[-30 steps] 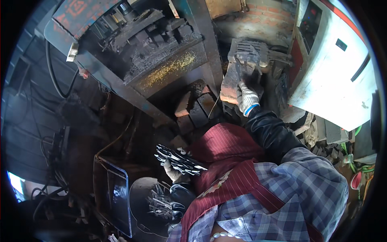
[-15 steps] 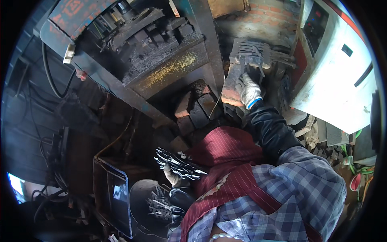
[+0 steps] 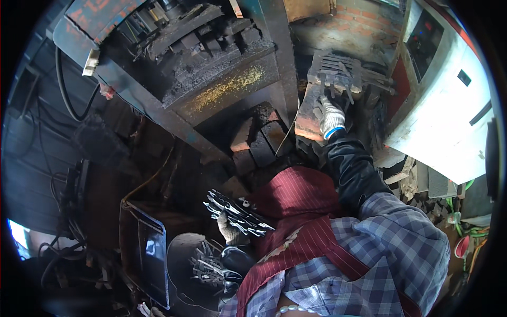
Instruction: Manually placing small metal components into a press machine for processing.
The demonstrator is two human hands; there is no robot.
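My left hand point(image 3: 228, 228), in a knitted glove with dark fingertips, is closed around a bundle of thin metal strips point(image 3: 232, 212) in front of my red apron. My right hand point(image 3: 331, 117), in a white knitted glove with a blue cuff edge, reaches forward over a reddish brick point(image 3: 309, 121). Its fingers are drawn together at the near end of a dark metal strip point(image 3: 324, 90); the fingertips are partly hard to make out. Beyond it, several metal strips point(image 3: 335, 67) lie side by side on a sooty block, some sticking out over its edges.
A soot-covered press point(image 3: 227, 92) stands ahead to the left, with bricks point(image 3: 261, 150) below it. At right is a white cabinet point(image 3: 449, 105). Near my left forearm are loose metal strips point(image 3: 207, 264) on a dark round-edged surface and an open metal box point(image 3: 166, 264).
The view has shifted slightly. My right hand's fingers look more drawn together at the strips on the brick. The left hand keeps its bundle in about the same place.
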